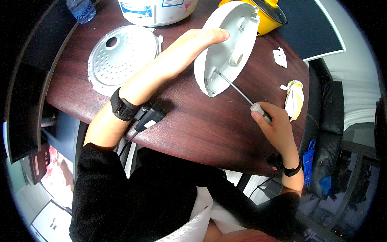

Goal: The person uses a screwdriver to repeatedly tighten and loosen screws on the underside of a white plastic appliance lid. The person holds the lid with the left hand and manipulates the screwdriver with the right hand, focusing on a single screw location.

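From afar, I am holding a white cover [227, 51] tilted over the brown table [189, 125], my left hand [193, 46] clamping its rim, seemingly to turn the hollow side toward the screwdriver [256, 107]. My right hand [275, 123] is gripping that tool's handle, its tip reaching inside. A holed disc [128, 54] is lying leftward, probably leaving working room.

Dark lettering on the clear bottle [84, 12], way left of the left hand's grip [197, 43]. White tub [166, 19] beyond that grip has blue-printed labels [137, 12], too tiny to read tbh.
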Available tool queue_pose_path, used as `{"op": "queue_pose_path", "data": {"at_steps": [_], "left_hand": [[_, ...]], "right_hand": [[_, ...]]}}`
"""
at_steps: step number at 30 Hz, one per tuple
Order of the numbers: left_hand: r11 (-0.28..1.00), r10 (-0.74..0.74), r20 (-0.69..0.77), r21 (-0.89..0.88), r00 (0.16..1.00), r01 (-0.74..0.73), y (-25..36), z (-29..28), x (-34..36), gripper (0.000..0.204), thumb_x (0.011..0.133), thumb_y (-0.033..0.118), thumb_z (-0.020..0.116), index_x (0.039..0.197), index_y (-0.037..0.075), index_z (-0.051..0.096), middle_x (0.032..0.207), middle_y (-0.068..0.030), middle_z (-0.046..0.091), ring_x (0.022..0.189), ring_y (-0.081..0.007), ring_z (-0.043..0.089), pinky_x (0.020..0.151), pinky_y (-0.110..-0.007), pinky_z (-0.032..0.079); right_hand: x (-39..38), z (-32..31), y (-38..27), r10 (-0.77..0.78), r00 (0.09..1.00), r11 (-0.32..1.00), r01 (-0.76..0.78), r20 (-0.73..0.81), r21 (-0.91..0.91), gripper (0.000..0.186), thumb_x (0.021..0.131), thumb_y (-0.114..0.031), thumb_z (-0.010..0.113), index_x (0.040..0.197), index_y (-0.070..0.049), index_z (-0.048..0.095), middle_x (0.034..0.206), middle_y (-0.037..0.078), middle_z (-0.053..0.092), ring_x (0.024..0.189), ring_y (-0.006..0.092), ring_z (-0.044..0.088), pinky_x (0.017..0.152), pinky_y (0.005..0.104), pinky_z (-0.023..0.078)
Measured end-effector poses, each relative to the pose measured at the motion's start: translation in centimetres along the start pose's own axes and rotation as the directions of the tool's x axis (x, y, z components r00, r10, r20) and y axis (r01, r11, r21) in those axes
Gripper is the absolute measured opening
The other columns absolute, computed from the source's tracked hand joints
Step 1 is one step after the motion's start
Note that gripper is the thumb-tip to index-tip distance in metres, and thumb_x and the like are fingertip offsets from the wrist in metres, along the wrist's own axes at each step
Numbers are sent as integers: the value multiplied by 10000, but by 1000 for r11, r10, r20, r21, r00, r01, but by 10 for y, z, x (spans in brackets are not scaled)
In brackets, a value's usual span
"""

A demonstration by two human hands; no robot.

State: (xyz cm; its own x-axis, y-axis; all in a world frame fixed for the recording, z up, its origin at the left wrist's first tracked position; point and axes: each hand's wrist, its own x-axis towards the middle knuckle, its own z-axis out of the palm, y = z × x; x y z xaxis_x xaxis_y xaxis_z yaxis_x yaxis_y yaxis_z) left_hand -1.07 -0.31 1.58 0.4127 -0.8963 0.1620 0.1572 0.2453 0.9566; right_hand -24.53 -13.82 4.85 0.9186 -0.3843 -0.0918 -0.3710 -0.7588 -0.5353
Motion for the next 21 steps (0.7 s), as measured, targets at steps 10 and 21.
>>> {"op": "queue_pose_path", "data": {"at_steps": [10,21], "left_hand": [[999,-37,-27,-9,999,37,3,0,0,565,877,448,445,1099,-59,562,970,-149,638,872,-160,611,804,-245,459],[999,-23,-20,23,1000,24,4,-1,1,563,875,446,445,1096,-59,562,961,-147,637,862,-157,608,801,-244,457]], "right_hand": [[4,-4,-1,-86,996,996,86,-4,-14,255,821,-221,614,902,22,606,824,169,632,727,320,616,643,338,474],[11,-10,1,-83,996,996,84,30,-25,287,830,-245,606,913,30,609,796,179,629,702,311,622,619,332,473]]}}
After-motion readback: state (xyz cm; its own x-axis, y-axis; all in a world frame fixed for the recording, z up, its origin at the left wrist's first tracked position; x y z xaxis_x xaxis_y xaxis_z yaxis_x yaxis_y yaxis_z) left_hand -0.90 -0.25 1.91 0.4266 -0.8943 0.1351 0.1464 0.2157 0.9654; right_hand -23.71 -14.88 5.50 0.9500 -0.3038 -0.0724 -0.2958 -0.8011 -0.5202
